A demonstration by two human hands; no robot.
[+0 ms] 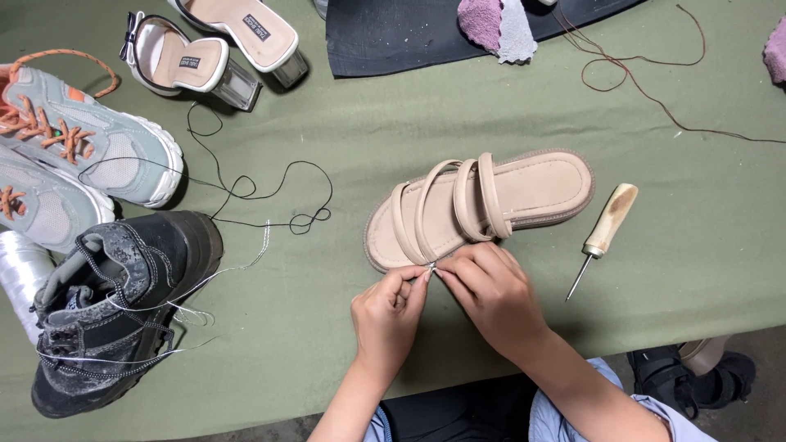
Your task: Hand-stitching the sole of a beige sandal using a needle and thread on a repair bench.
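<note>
Closest to me, the left hand (386,315) and the right hand (491,290) meet fingertip to fingertip at the near edge of a beige strappy sandal (479,209), both pinched shut on a small needle (429,268) (the thread itself is too fine to make out). The sandal lies flat on the green worktop (327,327), toe to the right. I judge the stitching at that edge to be under way; how much is sewn is hidden by the fingers. Just right lies a wooden-handled awl (604,233), untouched. To the left sit a black boot (115,303) and loose black thread (262,192), then grey sneakers (74,155); farthest off, clear-heeled sandals (213,49).
</note>
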